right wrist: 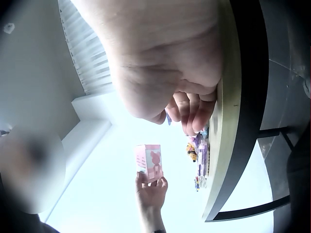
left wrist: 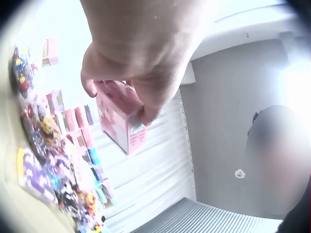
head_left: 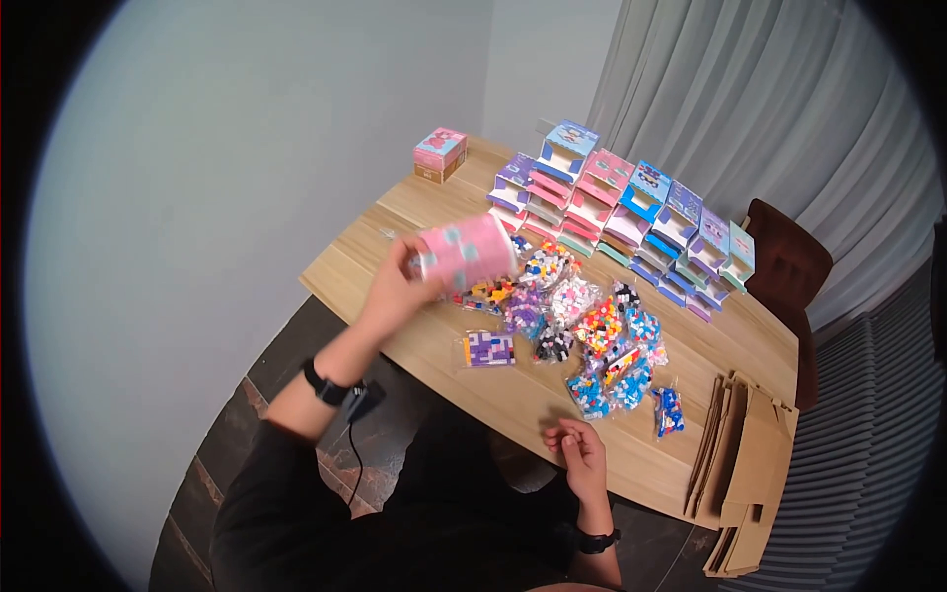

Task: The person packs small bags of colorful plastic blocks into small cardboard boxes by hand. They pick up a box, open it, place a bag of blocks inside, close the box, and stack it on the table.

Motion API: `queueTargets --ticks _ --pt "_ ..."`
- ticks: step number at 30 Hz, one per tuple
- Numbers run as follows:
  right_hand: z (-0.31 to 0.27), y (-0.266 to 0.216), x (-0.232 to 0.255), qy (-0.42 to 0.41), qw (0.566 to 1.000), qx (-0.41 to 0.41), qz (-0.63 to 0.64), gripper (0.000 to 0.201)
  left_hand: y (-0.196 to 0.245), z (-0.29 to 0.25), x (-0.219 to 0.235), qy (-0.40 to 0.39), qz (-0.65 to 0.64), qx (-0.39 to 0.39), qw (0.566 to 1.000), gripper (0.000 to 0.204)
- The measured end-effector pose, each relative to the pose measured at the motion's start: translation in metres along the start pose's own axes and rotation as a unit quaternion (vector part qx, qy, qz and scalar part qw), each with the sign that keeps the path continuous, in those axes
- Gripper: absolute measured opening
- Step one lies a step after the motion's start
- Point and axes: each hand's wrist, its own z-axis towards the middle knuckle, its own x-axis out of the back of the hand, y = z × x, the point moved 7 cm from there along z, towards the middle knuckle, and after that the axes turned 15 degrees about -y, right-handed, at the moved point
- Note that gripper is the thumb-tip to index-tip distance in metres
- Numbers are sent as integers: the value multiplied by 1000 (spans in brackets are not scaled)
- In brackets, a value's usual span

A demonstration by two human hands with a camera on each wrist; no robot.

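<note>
Head cam: the left hand (head_left: 400, 281) had a pink box (head_left: 469, 251) gripped by one end, held up above the wooden table (head_left: 367, 235). The right hand (head_left: 580, 456) was down by the near edge, fingers loosely bent, holding nothing. Bags of bricks (head_left: 600, 328) lay piled up, with open boxes (head_left: 604, 183) stacked behind. Left wrist cam showed thumb and fingers pinching the box, kinda tilted. Right wrist cam caught that box in midair, well apart from the right hand's half-curled fingers.

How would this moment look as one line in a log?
left hand: holds pink box above table | right hand: loosely curled at table edge | bags: on table | open boxes: stacked beyond bags
</note>
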Motion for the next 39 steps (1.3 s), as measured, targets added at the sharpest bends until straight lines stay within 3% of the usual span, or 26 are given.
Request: queueTargets --ticks 2,4,9,12,15,21,27,33,39 --pt "-2 4 -1 2 1000 -3 -5 25 -4 38 39 97 45 -22 994 44" --pt "-2 7 -1 2 1000 -8 -12 25 -29 84 87 145 45 -29 988 44" --pt "-3 5 2 -8 1000 -10 2 25 -42 188 139 194 85 -32 977 54" --pt "-2 3 3 -7 1000 -13 15 26 -46 227 158 266 221 1 938 64" --pt "-3 6 4 -13 1000 -19 18 27 -57 259 170 286 370 -9 884 69" --pt "-4 7 7 -25 999 -36 4 26 -69 289 173 244 361 79 897 68" --pt "-3 7 7 -16 998 -46 39 24 -71 293 154 254 422 89 866 76" --pt "-5 10 8 -14 997 -49 54 24 -109 301 166 217 462 130 850 86" --pt "-4 5 8 -25 997 -54 42 24 -103 297 164 197 479 134 845 89"
